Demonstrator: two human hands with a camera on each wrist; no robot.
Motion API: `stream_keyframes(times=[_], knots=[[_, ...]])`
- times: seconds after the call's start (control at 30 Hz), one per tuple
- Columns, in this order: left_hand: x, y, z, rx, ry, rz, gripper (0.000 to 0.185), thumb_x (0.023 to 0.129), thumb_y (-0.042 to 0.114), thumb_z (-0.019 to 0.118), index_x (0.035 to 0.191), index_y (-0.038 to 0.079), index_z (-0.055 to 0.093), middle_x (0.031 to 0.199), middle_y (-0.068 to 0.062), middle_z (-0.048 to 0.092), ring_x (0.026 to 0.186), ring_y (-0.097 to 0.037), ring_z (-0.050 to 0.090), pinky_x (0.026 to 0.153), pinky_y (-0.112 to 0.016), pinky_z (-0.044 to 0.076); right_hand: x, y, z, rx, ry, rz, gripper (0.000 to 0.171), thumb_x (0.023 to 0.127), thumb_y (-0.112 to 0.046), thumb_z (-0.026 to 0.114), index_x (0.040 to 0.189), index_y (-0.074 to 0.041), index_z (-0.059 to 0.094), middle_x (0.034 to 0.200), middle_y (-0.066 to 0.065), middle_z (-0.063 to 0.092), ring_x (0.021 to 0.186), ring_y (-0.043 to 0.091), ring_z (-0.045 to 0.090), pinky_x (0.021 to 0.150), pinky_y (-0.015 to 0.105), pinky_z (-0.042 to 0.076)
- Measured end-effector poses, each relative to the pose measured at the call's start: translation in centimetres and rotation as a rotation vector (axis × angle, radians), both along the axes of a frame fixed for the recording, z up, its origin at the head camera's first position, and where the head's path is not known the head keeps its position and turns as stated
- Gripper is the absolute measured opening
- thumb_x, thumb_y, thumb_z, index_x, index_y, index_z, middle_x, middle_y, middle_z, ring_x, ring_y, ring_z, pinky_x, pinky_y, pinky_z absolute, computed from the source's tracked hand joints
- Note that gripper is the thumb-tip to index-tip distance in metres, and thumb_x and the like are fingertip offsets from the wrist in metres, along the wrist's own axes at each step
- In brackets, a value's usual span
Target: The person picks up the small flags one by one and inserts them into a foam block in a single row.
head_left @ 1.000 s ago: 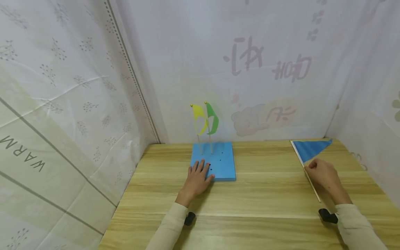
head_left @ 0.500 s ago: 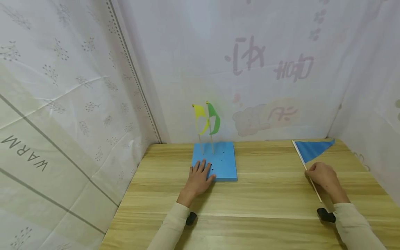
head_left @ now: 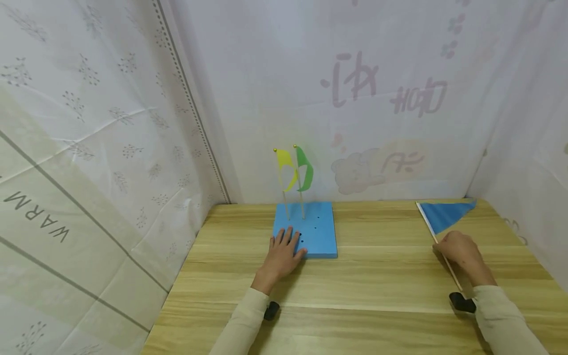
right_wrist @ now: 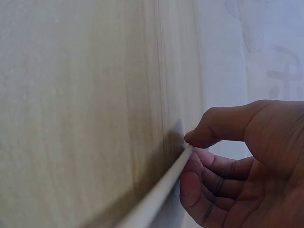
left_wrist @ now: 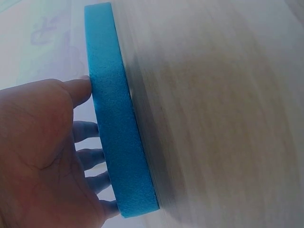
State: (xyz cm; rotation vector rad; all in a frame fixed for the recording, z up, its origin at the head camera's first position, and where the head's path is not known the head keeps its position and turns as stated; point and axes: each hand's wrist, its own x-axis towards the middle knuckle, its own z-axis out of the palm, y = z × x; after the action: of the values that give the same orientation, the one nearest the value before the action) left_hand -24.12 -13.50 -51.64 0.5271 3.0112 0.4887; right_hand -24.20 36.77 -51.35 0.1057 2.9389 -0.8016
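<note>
You're pinching the stick of the blue flag [head_left: 445, 217] in your right hand [head_left: 461, 254], by the desk's [head_left: 377, 281] far right corner | stick's foot now a touch nearer the front edge | left hand [head_left: 281, 257] spread on the blue board [head_left: 323, 236], ungripping, unmoved | yellow flag [head_left: 285, 157], green flag [head_left: 303, 159] standing there, unchanged

We see a blue board [head_left: 322, 239] with 4 dark dots [head_left: 300, 234]. Rising from the board, a yellow flag [head_left: 285, 158] and a green flag [head_left: 303, 159] show us 2 pale sticks [head_left: 302, 204] with golden tips [head_left: 295, 146]. Right of the board, we note a blue flag [head_left: 445, 216] edged in white. Beneath the board, our table [head_left: 377, 276] is yellow-brown, streaked with wood grain; left of the board, the white curtain [head_left: 108, 91] bears grey sprigs [head_left: 88, 74].
</note>
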Motion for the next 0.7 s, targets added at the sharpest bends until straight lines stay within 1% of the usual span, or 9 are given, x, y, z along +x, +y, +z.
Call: stream_keyframes(times=[0.17,0.33,0.43,0.6,0.7], knots=[[0.1,0.0,0.0,0.010,-0.007,-0.003,0.066,0.113,0.045,0.051,0.166,0.008,0.038,0.176,-0.021,0.025,0.164,-0.047,0.020,0.129,-0.071,0.019,-0.4,0.5,-0.4,0.020,0.009,-0.003,0.039,0.087,-0.021,0.067,0.052,-0.020,0.049,0.052,-0.008,0.041,0.051,0.014,0.044,0.051,0.030,0.035],[0.2,0.1,0.1,0.011,0.000,-0.004,0.066,0.113,0.045,0.051,0.166,0.007,0.039,0.175,-0.021,0.026,0.163,-0.046,0.021,0.128,-0.071,0.020,-0.7,0.6,-0.3,0.024,0.017,0.026,0.038,0.087,-0.018,0.064,0.053,-0.019,0.048,0.050,-0.007,0.042,0.049,0.014,0.044,0.050,0.030,0.035],[0.2,0.1,0.2,0.003,-0.003,-0.002,0.067,0.113,0.045,0.051,0.166,0.007,0.038,0.176,-0.021,0.025,0.163,-0.046,0.020,0.129,-0.071,0.020,-0.7,0.3,0.3,0.008,-0.003,0.061,0.038,0.090,-0.018,0.061,0.054,-0.019,0.049,0.051,-0.006,0.047,0.050,0.015,0.048,0.050,0.030,0.037],[0.2,0.1,0.3,0.000,-0.009,0.001,0.067,0.113,0.045,0.051,0.166,0.007,0.037,0.176,-0.021,0.024,0.164,-0.047,0.020,0.129,-0.071,0.019,-1.0,-0.4,1.3,0.000,0.014,0.080,0.036,0.093,-0.018,0.060,0.058,-0.017,0.048,0.053,-0.006,0.047,0.052,0.015,0.048,0.052,0.030,0.037],[0.1,0.1,0.3,0.004,-0.006,0.003,0.067,0.113,0.044,0.051,0.166,0.007,0.037,0.176,-0.021,0.025,0.163,-0.047,0.020,0.129,-0.071,0.019,-1.3,-1.0,2.0,-0.017,0.025,0.085,0.034,0.094,-0.017,0.061,0.062,-0.015,0.052,0.055,-0.004,0.053,0.055,0.015,0.055,0.055,0.031,0.040]])
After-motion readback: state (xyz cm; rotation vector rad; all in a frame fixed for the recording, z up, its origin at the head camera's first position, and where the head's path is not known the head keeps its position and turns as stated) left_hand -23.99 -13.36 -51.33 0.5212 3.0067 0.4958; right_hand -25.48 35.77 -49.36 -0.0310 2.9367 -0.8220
